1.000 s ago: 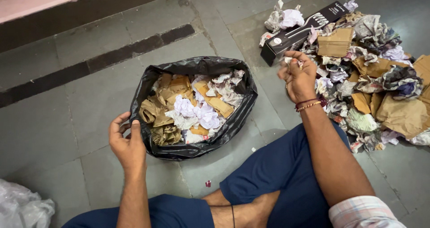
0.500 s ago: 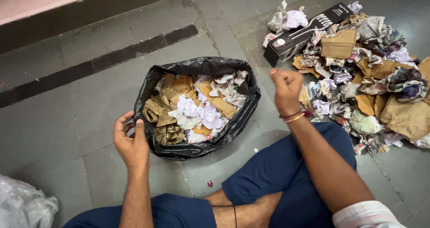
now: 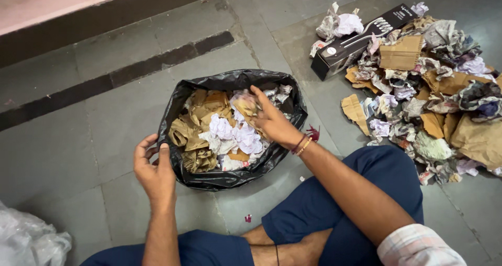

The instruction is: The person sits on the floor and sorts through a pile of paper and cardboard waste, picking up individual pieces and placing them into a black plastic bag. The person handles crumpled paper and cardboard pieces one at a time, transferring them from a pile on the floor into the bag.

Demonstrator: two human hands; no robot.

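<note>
On the grey floor [image 3: 78, 156] sits a black bag [image 3: 230, 80] of crumpled paper. The right hand [image 3: 269, 120], grip wide, reaches in. The left hand [image 3: 153, 166], grip loosely open and holding nothing, touches the bag's rim.

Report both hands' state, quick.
Left hand: open, fingers curled, at the black bag's rim, holding nothing.
Right hand: open over the paper scraps in the bag.

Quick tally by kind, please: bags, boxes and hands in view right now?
Black bin bags: 1
Clear plastic bags: 1
Black boxes: 1
Hands: 2, the left hand at the black bag's rim and the right hand over the crumpled paper inside it
Total: 5
</note>
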